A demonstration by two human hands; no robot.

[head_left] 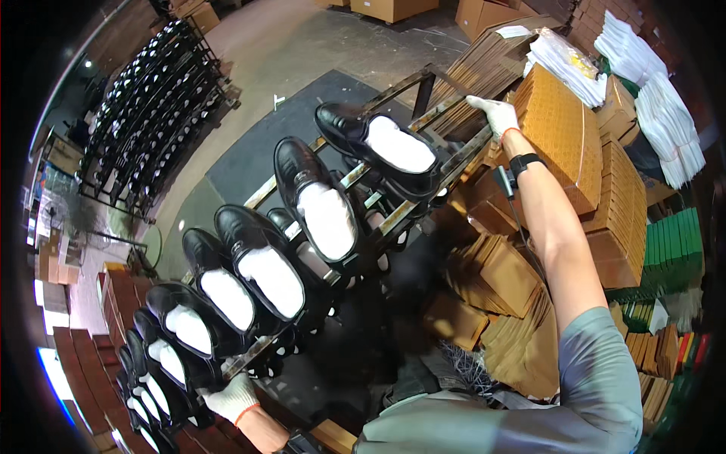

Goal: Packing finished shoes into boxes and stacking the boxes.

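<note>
Okay so we'd already got black shoes on the rack, right hand gripping its upper-right end, left hand lower left, grip unclear, no telling what remained.

Shoes glossy, leather-like; rack scuffed metal; gloves matt, knitted cloth; box stacks matt cardboard.

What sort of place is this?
It looks like a shoe factory or packing area: black shoes line a metal rack, a second loaded rack stands beyond, and cardboard is stacked nearby.
</note>
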